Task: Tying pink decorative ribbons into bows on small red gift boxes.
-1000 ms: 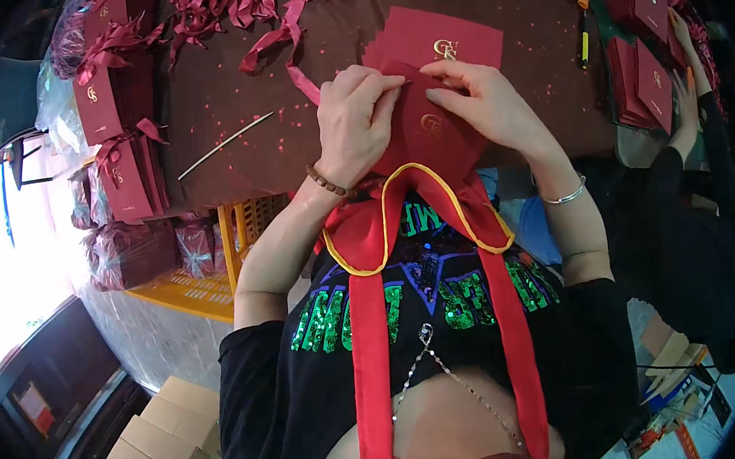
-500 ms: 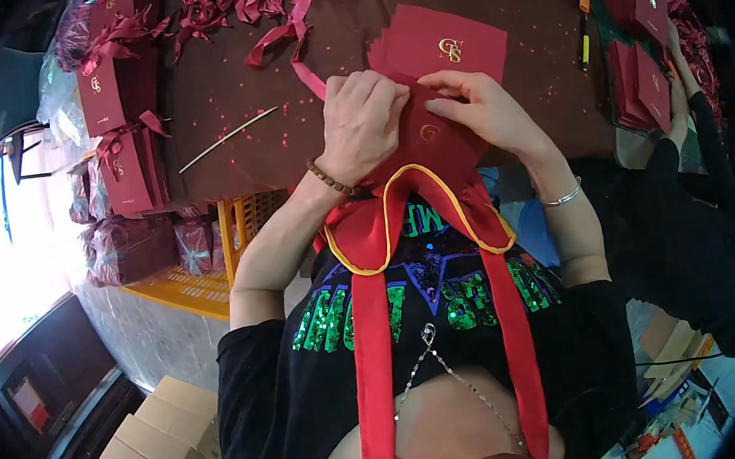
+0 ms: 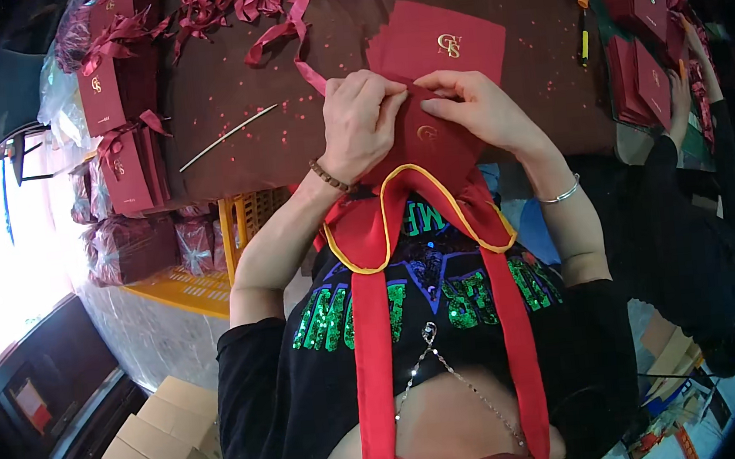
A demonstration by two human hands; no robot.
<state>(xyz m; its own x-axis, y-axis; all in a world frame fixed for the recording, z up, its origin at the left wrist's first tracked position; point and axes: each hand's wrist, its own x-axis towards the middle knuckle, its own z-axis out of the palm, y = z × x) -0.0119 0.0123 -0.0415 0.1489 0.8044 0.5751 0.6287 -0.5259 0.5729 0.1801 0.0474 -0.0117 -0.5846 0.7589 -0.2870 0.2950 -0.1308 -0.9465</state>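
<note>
A dark red card (image 3: 426,141) with a gold emblem stands near my body at the table's edge. My left hand (image 3: 359,118) is closed in a pinch at its upper left edge. My right hand (image 3: 481,110) pinches the upper edge close by, thumb and forefinger together. The fingertips nearly meet. Something small may be between them, but I cannot make it out. Just beyond lies a fanned stack of similar dark red cards (image 3: 448,46). A pink-red ribbon (image 3: 308,70) runs from the far side down to my left hand, which hides its near end.
A thin pale stick (image 3: 228,138) lies at the left, amid scattered red bits. Ribbons (image 3: 230,4) are heaped at the far side. Bow-tied red cards (image 3: 126,167) stand at the left edge. A yellow-and-black cutter (image 3: 584,27) lies right. A co-worker's hand (image 3: 679,95) touches red cards there.
My hands stay at the card's upper edge, with small finger shifts. The card tilts slightly. At the right, the co-worker's arms have moved near the red cards.
</note>
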